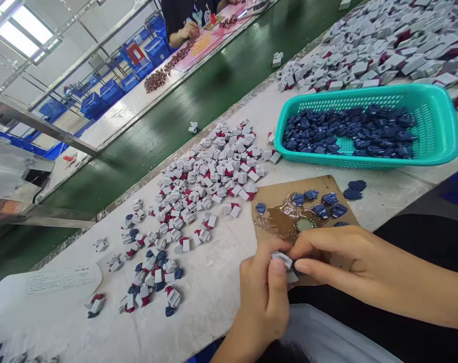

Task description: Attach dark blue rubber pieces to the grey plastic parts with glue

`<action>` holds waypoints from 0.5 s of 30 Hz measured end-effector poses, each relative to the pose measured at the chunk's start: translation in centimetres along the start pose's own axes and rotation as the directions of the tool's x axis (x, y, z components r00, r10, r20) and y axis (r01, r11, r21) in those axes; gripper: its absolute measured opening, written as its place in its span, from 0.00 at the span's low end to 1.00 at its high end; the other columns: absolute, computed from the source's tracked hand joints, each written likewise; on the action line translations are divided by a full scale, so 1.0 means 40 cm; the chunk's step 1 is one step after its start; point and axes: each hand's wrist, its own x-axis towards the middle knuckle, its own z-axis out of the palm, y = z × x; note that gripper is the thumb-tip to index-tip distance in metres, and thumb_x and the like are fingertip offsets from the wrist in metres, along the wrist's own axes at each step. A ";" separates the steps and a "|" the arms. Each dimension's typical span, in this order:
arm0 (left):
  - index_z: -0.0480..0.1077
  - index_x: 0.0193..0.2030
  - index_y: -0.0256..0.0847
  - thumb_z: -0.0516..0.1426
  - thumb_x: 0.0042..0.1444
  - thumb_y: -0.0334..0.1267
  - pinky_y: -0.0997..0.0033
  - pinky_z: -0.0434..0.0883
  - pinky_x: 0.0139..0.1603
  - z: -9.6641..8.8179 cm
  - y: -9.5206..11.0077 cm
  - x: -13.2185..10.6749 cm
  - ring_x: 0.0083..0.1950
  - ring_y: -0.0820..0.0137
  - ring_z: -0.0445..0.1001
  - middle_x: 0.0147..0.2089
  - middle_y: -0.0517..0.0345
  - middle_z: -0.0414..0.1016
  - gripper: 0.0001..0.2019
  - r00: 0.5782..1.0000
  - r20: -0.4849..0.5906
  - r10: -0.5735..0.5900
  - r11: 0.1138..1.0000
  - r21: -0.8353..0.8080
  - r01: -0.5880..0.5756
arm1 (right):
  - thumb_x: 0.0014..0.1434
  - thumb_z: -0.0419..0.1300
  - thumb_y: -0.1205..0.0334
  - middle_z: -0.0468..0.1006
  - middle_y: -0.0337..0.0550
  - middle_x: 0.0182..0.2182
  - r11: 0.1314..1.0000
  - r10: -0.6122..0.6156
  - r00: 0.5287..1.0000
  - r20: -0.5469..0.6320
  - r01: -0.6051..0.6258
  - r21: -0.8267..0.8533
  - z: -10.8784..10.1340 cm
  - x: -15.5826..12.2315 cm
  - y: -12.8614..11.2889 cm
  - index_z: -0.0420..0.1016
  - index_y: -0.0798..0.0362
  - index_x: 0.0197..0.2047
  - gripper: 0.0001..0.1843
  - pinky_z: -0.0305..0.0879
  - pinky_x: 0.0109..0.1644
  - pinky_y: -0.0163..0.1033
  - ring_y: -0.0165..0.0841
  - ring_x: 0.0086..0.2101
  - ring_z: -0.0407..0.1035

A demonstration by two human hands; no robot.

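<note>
My left hand [264, 292] is closed, thumb and forefinger pinching a small light grey plastic part [282, 259]. Against that part, the fingertips of my right hand [327, 249] are pressed together; whatever they pinch is hidden. Just beyond both hands lies a piece of brown cardboard [268, 196], wet and shiny in the middle with a round greenish spot [305, 224]. Several dark blue pieces [321, 210] rest on it. To the left spreads a heap of grey and dark red parts [213, 171], and nearer are grey parts with blue pieces attached [153, 275].
A turquoise basket [438, 126] of dark blue pieces stands behind the cardboard. A larger pile of grey parts [365, 50] fills the back right. A green conveyor belt [145, 164] runs beyond the table; across it a person [187, 25] works. A paper sheet [62, 281] lies left.
</note>
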 end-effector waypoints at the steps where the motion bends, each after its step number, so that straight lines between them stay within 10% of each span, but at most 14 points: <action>1: 0.71 0.42 0.41 0.44 0.64 0.52 0.75 0.61 0.25 -0.003 -0.003 0.003 0.23 0.74 0.62 0.24 0.62 0.65 0.20 0.999 -0.004 0.051 0.997 0.060 -0.051 | 0.64 0.49 0.48 0.73 0.38 0.27 1.000 -0.004 0.999 -0.032 0.005 0.029 -0.001 0.007 -0.004 0.73 0.52 0.34 0.19 0.62 0.30 0.32 0.27 0.27 0.67; 5: 0.69 0.43 0.42 0.39 0.67 0.48 0.73 0.58 0.24 0.008 -0.017 0.012 0.21 0.75 0.59 0.24 0.64 0.63 0.20 0.984 -0.041 0.175 0.970 0.180 -0.165 | 0.61 0.48 0.39 0.75 0.41 0.34 0.931 0.103 0.910 -0.401 0.053 0.361 0.025 0.067 -0.019 0.74 0.51 0.36 0.25 0.67 0.43 0.33 0.30 0.38 0.70; 11: 0.64 0.36 0.41 0.41 0.66 0.36 0.74 0.62 0.32 0.028 -0.016 0.028 0.30 0.72 0.66 0.30 0.60 0.69 0.13 0.946 -0.074 0.316 0.922 0.257 -0.288 | 0.51 0.56 0.33 0.77 0.42 0.29 0.536 0.337 0.923 -0.187 -0.025 0.844 0.099 0.148 -0.049 0.72 0.54 0.36 0.30 0.69 0.37 0.31 0.30 0.32 0.73; 15: 0.63 0.36 0.41 0.42 0.63 0.31 0.73 0.62 0.33 0.036 -0.025 0.025 0.32 0.70 0.68 0.32 0.58 0.70 0.11 0.923 -0.121 0.366 0.881 0.363 -0.302 | 0.53 0.53 0.32 0.74 0.40 0.20 0.532 0.307 0.931 -0.196 0.003 0.847 0.112 0.144 -0.044 0.69 0.54 0.31 0.30 0.65 0.27 0.29 0.27 0.22 0.69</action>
